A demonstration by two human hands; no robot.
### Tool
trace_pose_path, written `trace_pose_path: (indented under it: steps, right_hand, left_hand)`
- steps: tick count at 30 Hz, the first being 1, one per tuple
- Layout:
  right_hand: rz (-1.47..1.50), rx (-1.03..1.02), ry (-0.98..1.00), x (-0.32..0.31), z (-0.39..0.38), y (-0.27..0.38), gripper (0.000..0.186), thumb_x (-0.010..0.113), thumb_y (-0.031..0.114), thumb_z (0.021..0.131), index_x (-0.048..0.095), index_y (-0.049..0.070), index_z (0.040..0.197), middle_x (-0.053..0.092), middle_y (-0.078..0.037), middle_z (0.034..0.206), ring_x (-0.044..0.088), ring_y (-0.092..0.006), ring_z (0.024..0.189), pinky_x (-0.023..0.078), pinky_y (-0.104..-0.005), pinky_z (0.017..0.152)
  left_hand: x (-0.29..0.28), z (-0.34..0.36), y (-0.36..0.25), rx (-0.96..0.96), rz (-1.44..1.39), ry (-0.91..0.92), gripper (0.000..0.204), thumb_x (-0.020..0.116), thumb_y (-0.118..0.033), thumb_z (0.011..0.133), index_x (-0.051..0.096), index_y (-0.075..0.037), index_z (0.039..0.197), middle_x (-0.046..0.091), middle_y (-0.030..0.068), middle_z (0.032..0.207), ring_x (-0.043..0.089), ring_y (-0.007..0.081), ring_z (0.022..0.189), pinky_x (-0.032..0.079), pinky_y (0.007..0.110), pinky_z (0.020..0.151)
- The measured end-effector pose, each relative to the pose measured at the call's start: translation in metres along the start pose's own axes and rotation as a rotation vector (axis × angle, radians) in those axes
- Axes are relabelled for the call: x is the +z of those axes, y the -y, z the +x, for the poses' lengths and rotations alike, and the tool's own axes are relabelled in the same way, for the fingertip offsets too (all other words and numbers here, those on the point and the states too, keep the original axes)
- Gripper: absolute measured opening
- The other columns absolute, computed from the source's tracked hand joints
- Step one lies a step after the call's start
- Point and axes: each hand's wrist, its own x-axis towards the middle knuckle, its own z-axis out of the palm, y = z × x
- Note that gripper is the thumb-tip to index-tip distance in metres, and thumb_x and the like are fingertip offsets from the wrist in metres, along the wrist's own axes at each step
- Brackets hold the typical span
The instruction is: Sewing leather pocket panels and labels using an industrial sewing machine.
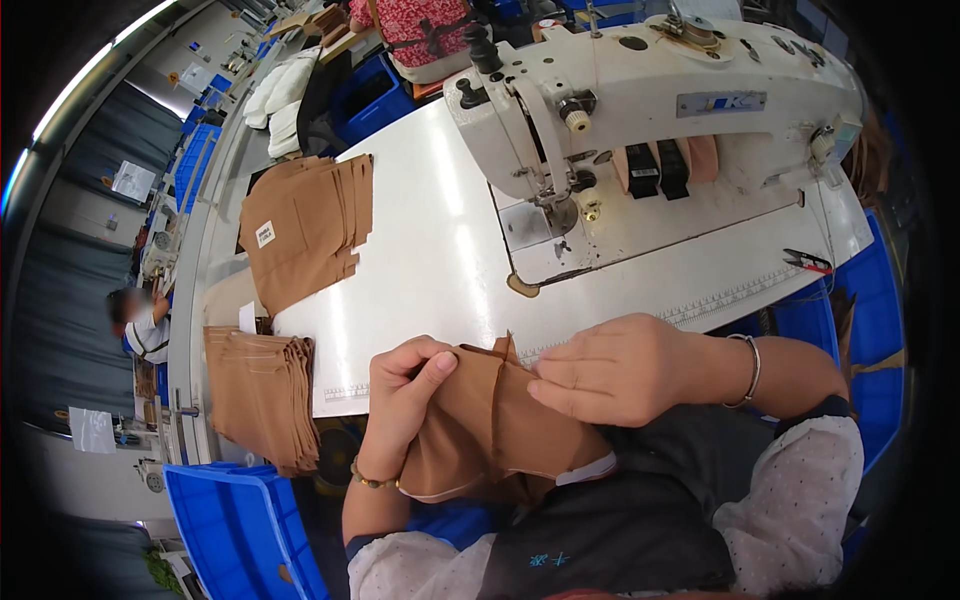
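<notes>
A brown fabric piece (455, 435) with a seam down its middle and pale edging along its lower rim hangs in front of me at the table's near edge. My left hand (405, 385) pinches its upper left part between thumb and fingers. On the other side, my right hand (612, 368) is closed at the upper right edge of the same piece, fingers pressed together; its thumb is mostly hidden. Beyond my hands, a white sewing machine (650, 95) stands on the white table (420, 240), its needle area apart from the fabric.
Stacks of brown cut fabric, one farther off (300, 225) and one nearer (258, 395), lie at the left. Thread snips (806, 262) rest at the right by a ruler strip. Blue bins (240, 530) flank the table. Another person (148, 330) sits far left; a red-patterned garment (425, 30) shows at the back.
</notes>
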Motion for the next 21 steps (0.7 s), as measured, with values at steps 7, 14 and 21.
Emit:
trace_pose_path:
  steps: [7, 14, 21]
  right_hand:
    - [-0.223, -0.354, -0.174, 0.039, 0.044, 0.009, 0.019, 0.063, 0.02, 0.064, 0.061, 0.002, 0.069, 0.056, -0.006, 0.072, 0.054, -0.0168, 0.061, 0.039, -0.0267, 0.053]
    - [-0.39, -0.16, 0.149, 0.063, -0.005, -0.035, 0.015, 0.061, 0.018, 0.066, 0.06, 0.003, 0.069, 0.06, -0.008, 0.072, 0.053, -0.0154, 0.06, 0.039, -0.0255, 0.053]
    - [-0.503, -0.098, 0.272, 0.053, -0.061, -0.067, 0.014, 0.063, 0.019, 0.066, 0.057, 0.007, 0.061, 0.05, -0.005, 0.063, 0.05, -0.0164, 0.057, 0.037, -0.0288, 0.047]
  left_hand:
    - [-0.045, 0.026, -0.088, 0.06, 0.565, 0.198, 0.007, 0.078, -0.005, 0.086, 0.076, 0.001, 0.087, 0.071, 0.0059, 0.078, 0.064, 0.0113, 0.074, 0.05, 0.026, 0.07]
    - [0.015, 0.152, -0.046, 0.484, 1.237, 0.422, 0.019, 0.078, -0.023, 0.08, 0.078, -0.005, 0.086, 0.07, 0.0133, 0.079, 0.065, 0.0327, 0.068, 0.052, 0.036, 0.067]
    - [0.059, 0.191, 0.023, 0.186, 0.781, 0.3, 0.015, 0.081, -0.016, 0.081, 0.076, -0.003, 0.088, 0.074, 0.0093, 0.081, 0.071, 0.0187, 0.075, 0.054, 0.03, 0.068]
